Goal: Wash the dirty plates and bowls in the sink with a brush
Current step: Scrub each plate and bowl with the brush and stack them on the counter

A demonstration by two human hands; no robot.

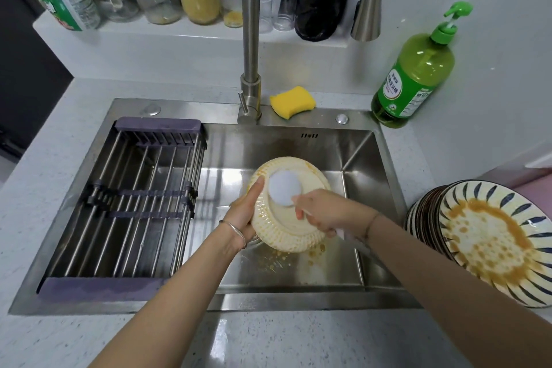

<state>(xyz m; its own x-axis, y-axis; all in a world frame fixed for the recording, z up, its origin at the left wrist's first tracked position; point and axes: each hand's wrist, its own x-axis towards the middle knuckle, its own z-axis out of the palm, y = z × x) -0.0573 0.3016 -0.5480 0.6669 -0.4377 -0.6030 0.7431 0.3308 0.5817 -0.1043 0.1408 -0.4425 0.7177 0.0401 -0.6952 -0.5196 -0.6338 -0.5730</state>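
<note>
Bowl [287, 231] over steel sink [298, 148], tilted, underside up: cream, ribbed wall, orange smears. My left hand [245, 213] grips rim; right hand [327, 212] clasps brush [283, 190], round pale head on base.

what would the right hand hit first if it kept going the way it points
Most likely the upturned bowl: the right hand points left, its brush on the bowl's base. The left hand grips the bowl just beyond; depth is unclear.
</note>
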